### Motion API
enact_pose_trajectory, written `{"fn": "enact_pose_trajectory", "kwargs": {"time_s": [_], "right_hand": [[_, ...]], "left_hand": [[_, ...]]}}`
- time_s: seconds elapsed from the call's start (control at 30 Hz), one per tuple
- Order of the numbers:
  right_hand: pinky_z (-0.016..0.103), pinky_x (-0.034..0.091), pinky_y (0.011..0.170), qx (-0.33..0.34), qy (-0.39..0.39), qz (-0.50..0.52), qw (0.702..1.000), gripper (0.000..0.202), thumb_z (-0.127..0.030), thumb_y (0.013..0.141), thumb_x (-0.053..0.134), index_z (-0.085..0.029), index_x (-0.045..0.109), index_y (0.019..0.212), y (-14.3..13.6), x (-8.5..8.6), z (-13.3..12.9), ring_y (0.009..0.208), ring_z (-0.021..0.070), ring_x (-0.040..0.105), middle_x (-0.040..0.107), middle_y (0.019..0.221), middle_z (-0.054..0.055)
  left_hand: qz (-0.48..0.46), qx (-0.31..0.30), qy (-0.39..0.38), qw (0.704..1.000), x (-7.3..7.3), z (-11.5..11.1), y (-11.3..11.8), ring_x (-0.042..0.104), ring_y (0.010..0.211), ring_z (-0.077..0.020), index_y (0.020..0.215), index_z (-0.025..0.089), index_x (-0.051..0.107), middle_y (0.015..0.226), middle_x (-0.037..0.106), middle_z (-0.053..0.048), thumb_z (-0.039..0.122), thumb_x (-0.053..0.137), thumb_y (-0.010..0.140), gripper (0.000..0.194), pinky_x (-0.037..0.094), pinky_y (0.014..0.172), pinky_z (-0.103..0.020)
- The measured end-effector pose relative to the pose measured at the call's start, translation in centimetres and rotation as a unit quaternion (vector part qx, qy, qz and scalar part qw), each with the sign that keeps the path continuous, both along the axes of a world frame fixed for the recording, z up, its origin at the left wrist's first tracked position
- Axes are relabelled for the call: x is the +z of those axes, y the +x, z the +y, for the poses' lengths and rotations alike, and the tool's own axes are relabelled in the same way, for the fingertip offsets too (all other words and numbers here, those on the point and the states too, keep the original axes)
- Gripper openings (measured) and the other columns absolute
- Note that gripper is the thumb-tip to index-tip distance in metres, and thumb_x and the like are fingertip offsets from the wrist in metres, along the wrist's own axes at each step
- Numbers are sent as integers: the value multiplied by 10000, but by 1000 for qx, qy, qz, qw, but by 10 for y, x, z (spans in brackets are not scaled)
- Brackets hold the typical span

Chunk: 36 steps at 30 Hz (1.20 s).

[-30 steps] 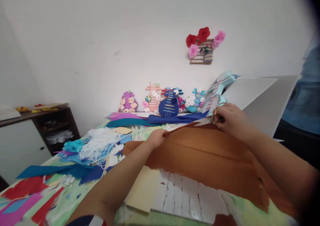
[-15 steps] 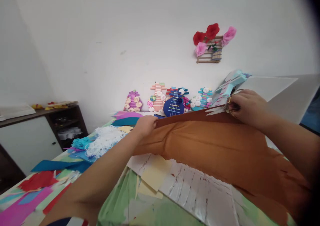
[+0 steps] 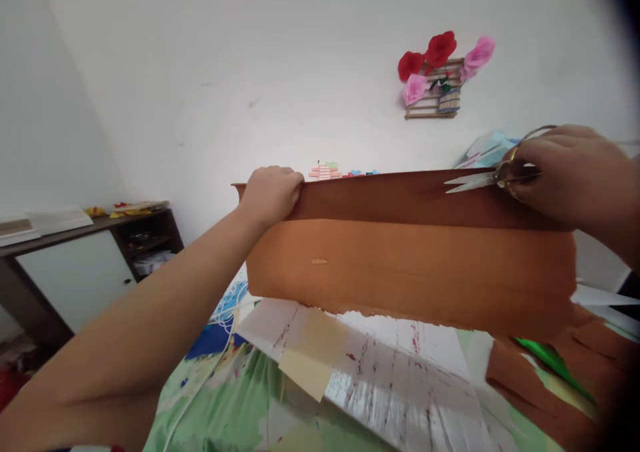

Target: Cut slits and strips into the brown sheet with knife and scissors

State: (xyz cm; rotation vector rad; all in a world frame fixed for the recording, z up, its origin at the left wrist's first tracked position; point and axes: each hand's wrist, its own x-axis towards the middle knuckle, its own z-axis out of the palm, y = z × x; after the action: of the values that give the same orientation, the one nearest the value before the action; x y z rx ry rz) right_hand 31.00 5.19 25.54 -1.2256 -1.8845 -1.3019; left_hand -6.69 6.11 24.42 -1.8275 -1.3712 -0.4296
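A wide brown sheet (image 3: 410, 259), with its top part folded over darker, hangs raised in front of me; whether it is paper or felt I cannot tell. Its lower edge is ragged. My left hand (image 3: 273, 195) is closed on its top edge toward the left. My right hand (image 3: 565, 165) grips a pair of scissors (image 3: 473, 182) by the handles at the right end of that edge. The scissors' blades are slightly parted and point left across the folded strip. Right-hand fingertips are partly hidden, so I cannot tell whether they also pinch the sheet.
Below the sheet lies a scored white board (image 3: 400, 399) with a cream paper piece (image 3: 313, 352), on a green patterned cloth (image 3: 220, 399). Brown scraps (image 3: 535, 379) lie at right. A cabinet (image 3: 75, 272) stands left; paper flowers (image 3: 441, 49) hang on the wall.
Both hands have risen, lifting the brown sheet into a straighter, taut span that now hides most of the small decorated instruments behind. My left hand moved left, and the right hand with the scissors moved right.
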Motion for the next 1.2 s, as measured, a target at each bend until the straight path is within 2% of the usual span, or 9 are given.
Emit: {"fn": "enact_pose_trajectory", "kwargs": {"time_s": [0.17, 0.37, 0.47, 0.6, 0.73, 0.87, 1.0, 1.13, 1.2], "right_hand": [[270, 329, 648, -2, -8, 9, 1000, 121, -168, 644, 513, -192, 416, 577, 0, 2, 3, 672, 134, 438, 440, 613, 5], [267, 328, 584, -9, -86, 27, 996, 96, -159, 617, 529, -186, 446, 577, -14, -22, 13, 648, 161, 440, 490, 623, 37], [265, 286, 496, -45, -52, 142, 987, 80, -207, 636, 502, -192, 445, 582, -23, -33, 15, 572, 155, 413, 480, 599, 38], [270, 291, 525, -21, -109, 90, 990, 71, -193, 626, 488, -192, 446, 569, -28, -43, 20, 579, 152, 411, 474, 583, 36], [258, 268, 484, -36, -123, 157, 979, 50, -220, 640, 482, -190, 472, 601, -29, -51, 21, 545, 141, 400, 486, 599, 37], [262, 284, 519, -3, -195, 59, 979, 59, -180, 648, 467, -194, 461, 591, -28, -62, 20, 588, 157, 431, 505, 601, 45], [248, 284, 492, -20, -220, 101, 970, 52, -234, 658, 475, -200, 464, 620, -24, -61, 25, 544, 141, 429, 526, 611, 37], [239, 266, 466, -51, -257, 87, 961, 92, -267, 636, 500, -194, 472, 589, -22, -41, 42, 451, 99, 379, 511, 554, 15], [237, 259, 454, -68, -249, 94, 962, 115, -290, 635, 502, -183, 493, 594, -25, -29, 54, 429, 84, 366, 517, 549, 21]], "left_hand": [[-6, 4, 3, 1000, 4, 1, 0, 520, 835, -227, 836, 159, 576, 839, 563, -48, 193, 314, 818, 265, 347, 700, -344], [-34, -7, -23, 999, -21, -10, -2, 537, 748, -187, 801, 187, 589, 794, 586, -23, 191, 375, 789, 214, 368, 623, -268], [-57, -2, 5, 998, -25, -18, -2, 524, 825, -205, 883, 188, 576, 880, 579, -38, 179, 342, 806, 247, 368, 667, -291], [-66, 7, 9, 998, -28, -16, -4, 527, 820, -224, 843, 179, 588, 846, 580, -54, 164, 339, 797, 254, 369, 678, -321], [-46, -20, -20, 999, -46, -10, -6, 530, 824, -238, 770, 187, 599, 769, 592, -48, 165, 403, 773, 196, 359, 729, -364], [-59, -45, -16, 997, -75, -16, -6, 454, 1011, -270, 1017, 189, 556, 1028, 559, -101, 139, 362, 817, 283, 302, 841, -439], [-70, -83, -36, 993, -124, -54, 8, 243, 1212, -276, 1210, 234, 426, 1270, 391, -90, 158, 337, 830, 397, 199, 950, -468], [-53, -167, -216, 961, -197, -104, 30, 429, 1089, -264, 1165, 235, 490, 1145, 528, -89, 364, 393, 823, 379, 308, 928, -413], [-104, -131, -379, 910, -227, -119, 34, 332, 1169, -320, 1252, 157, 398, 1289, 384, -146, 516, 475, 742, 629, 299, 939, -438]]}}
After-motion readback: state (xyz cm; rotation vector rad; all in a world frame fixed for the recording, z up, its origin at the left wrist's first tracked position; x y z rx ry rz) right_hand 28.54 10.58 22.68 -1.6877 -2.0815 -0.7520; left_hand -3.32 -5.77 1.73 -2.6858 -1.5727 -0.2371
